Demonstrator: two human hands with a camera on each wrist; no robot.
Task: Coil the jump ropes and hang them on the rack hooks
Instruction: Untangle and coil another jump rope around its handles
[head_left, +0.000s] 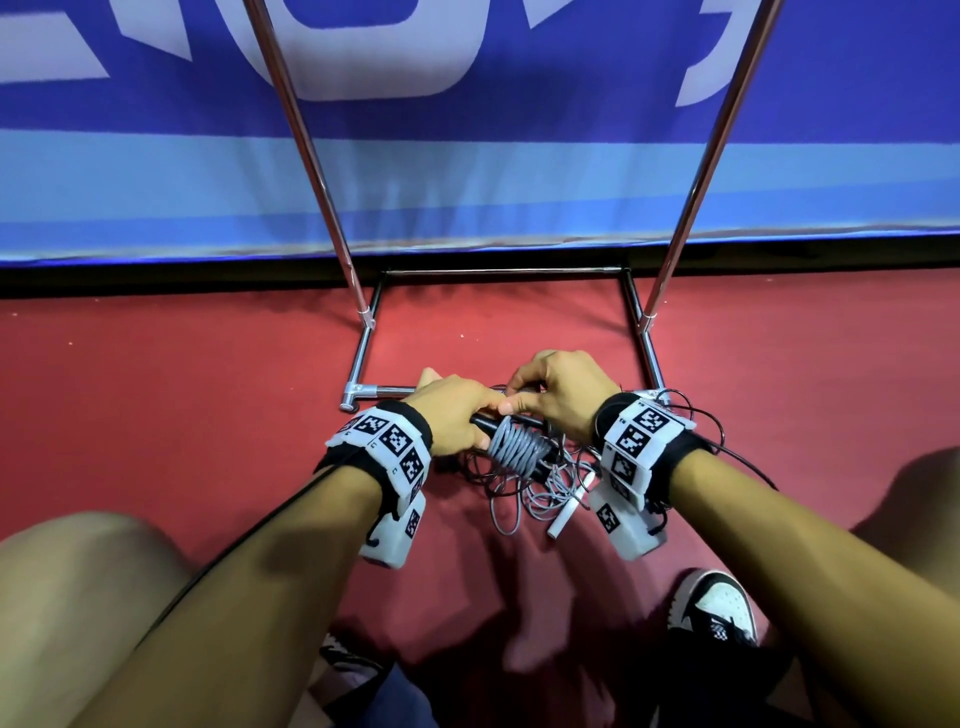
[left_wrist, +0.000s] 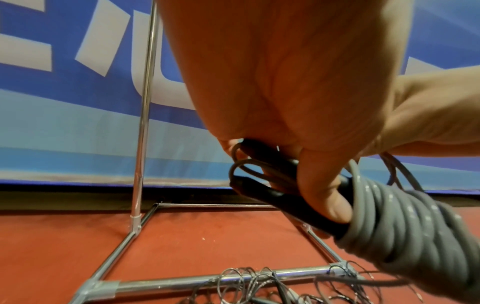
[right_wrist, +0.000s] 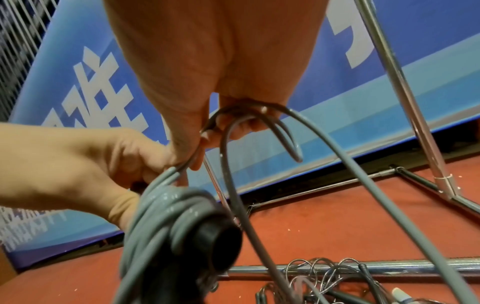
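Note:
A grey jump rope (head_left: 514, 444) is wound in several turns around its black handles (head_left: 480, 423). My left hand (head_left: 452, 415) grips those handles (left_wrist: 272, 193) beside the grey coil (left_wrist: 405, 224). My right hand (head_left: 558, 397) pinches a loose loop of the grey rope (right_wrist: 233, 148) just above the coil (right_wrist: 161, 216). The two hands touch. A tangle of thin dark and grey ropes (head_left: 530, 493) with a white handle (head_left: 566, 512) lies on the red floor below. The chrome rack (head_left: 306, 150) stands behind; its hooks are out of view.
The rack's base frame (head_left: 498, 271) sits on the red floor (head_left: 182, 374), against a blue banner wall (head_left: 156, 182). The front base bar (left_wrist: 221, 279) lies just beyond the tangle. My knees and a black-and-white shoe (head_left: 717, 608) are close below.

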